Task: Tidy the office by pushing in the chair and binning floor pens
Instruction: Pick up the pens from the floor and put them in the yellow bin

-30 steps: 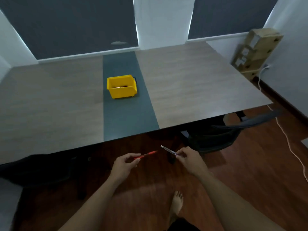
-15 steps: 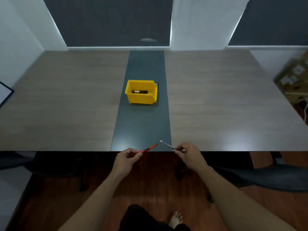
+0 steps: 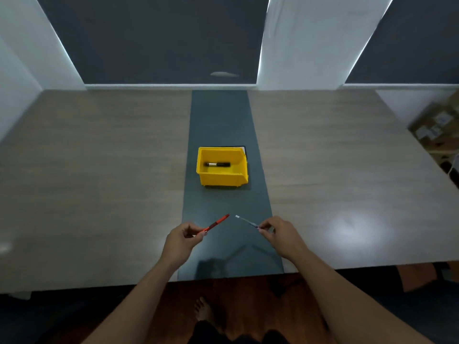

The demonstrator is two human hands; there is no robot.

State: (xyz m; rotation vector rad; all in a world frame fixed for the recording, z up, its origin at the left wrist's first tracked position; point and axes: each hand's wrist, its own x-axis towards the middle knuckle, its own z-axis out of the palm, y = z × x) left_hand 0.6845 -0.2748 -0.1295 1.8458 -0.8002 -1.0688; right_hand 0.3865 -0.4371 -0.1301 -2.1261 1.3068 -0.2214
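You stood at the near edge of the table (image 3: 99, 170) with a pen pinched in each hand. Your left hand (image 3: 181, 240) was closed on a red pen (image 3: 216, 223) whose tip pointed toward one o'clock; your right hand (image 3: 280, 234) was closed on a thinner, pale-tipped pen (image 3: 246, 221) pointing toward eleven o'clock. The two tips came near each other over the dark centre strip (image 3: 218, 115) but stayed apart.

The yellow bin (image 3: 222, 181) sat at twelve o'clock from your hands, farther along that strip, with one dark pen (image 3: 216, 164) already lying across its floor. No chair could be made out clearly; only dark shapes showed below the table edge at eight and four o'clock, so whether it was pushed in could not be told.

The risks, as I judged them: both grips were light fingertip pinches near the pen ends, so a quick reach could have let one slip and roll back to the floor. Releasing short of the bin, or from too high, might have bounced a pen off the near wall onto the table. Dropping both together risked the tips crossing and one glancing off the rim.
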